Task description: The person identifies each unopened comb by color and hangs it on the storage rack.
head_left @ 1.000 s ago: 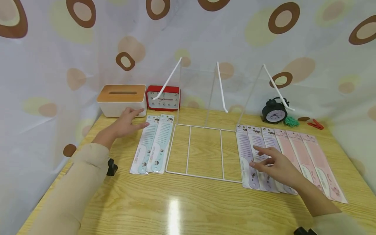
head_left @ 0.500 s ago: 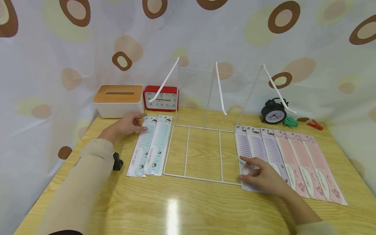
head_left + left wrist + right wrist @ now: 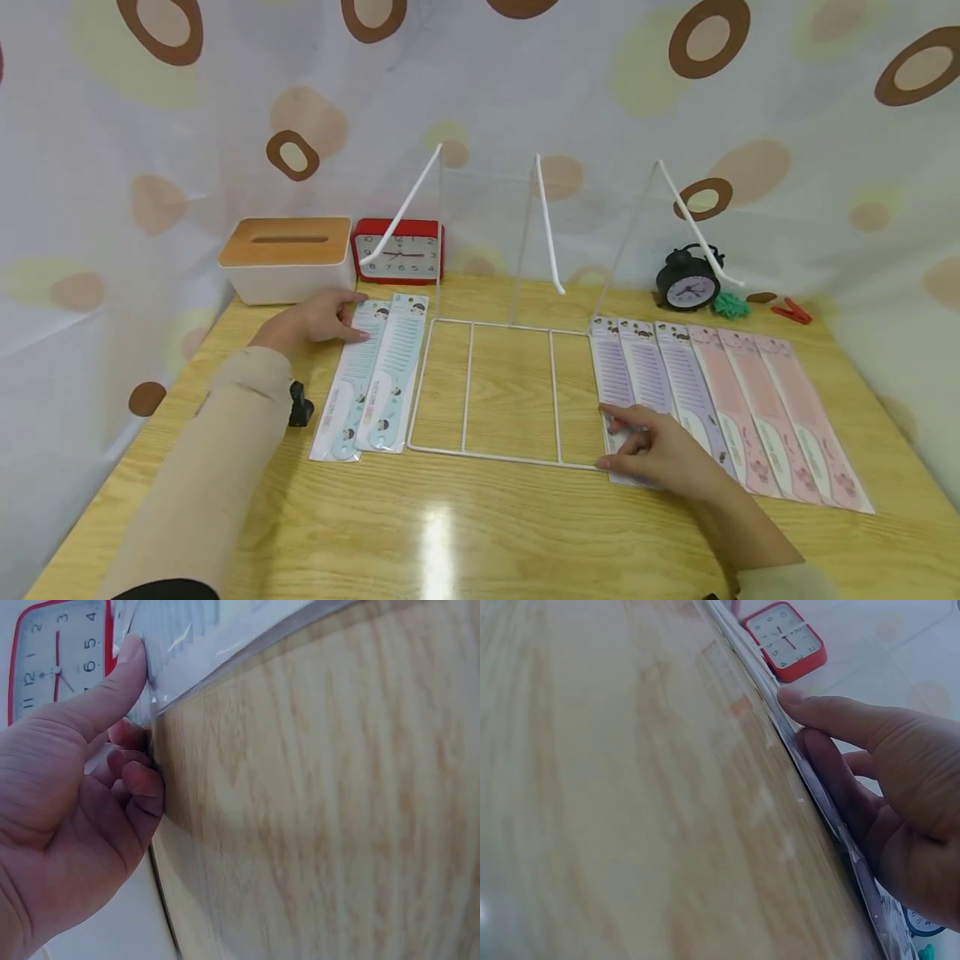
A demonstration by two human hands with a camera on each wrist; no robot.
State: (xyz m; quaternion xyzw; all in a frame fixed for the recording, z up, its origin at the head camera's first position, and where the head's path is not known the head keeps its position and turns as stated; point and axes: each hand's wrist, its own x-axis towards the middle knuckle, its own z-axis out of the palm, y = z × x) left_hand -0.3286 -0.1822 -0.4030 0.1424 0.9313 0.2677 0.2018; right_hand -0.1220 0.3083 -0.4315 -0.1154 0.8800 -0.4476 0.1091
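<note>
With fingers bent, the left grip is resting its thumb on the outer blue comb, left of the rack, while the right grip is touching the nearest purple comb at the rack's right; whether either is pinching, I cannot tell. Both combs are lying flat, film-wrapped and glossy, probably proving light, thin and slippery, their long edges offering the surest hold. Beyond, slim white wire is forming the rack, and smooth wood grain is covering the table.
</note>
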